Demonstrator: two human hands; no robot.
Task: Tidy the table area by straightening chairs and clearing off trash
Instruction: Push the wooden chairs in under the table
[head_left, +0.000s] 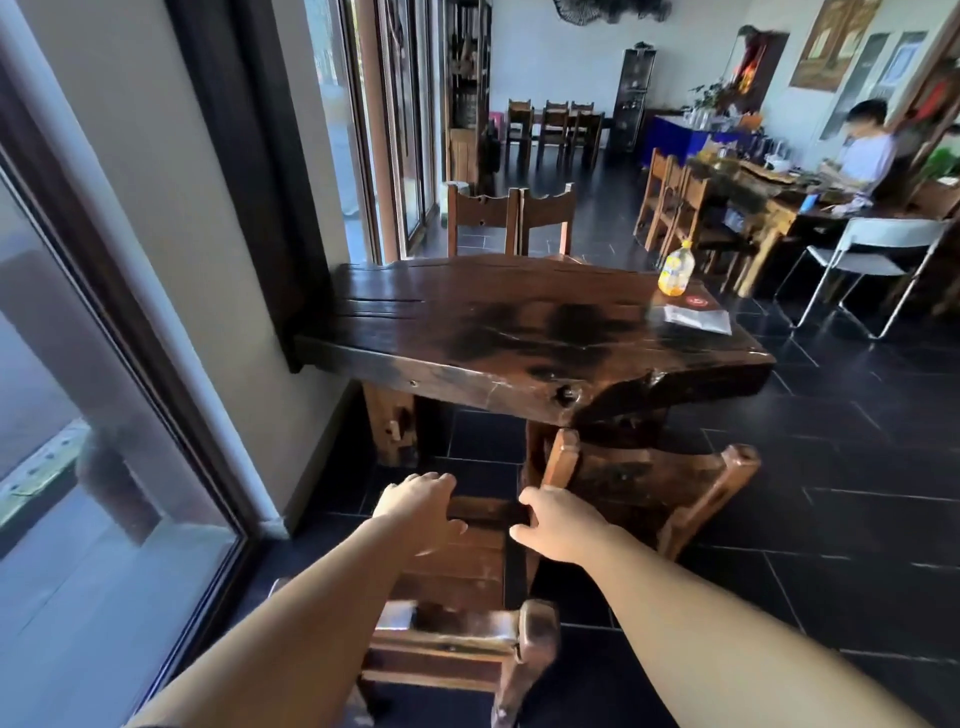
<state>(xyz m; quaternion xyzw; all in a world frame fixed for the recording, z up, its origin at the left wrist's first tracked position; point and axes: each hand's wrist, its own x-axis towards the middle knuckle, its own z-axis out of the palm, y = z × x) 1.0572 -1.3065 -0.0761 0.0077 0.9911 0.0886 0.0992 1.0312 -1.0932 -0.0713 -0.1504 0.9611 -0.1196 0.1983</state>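
Below the near edge of the table (519, 332), both hands are reaching over a chair (462, 571) that is standing with its back toward the person. The left hand (421, 512) is lying over the seat's far left part, fingers relaxed and holding nothing, and the right hand (558, 525) is hovering at the seat's right edge, fingers loosely spread, though I cannot tell whether it is touching the wood. Just to the right, a second chair (649, 483) is sitting angled, partly under the table, while a bottle (675, 267) and a packet (698, 319) are resting near the table's far right corner.
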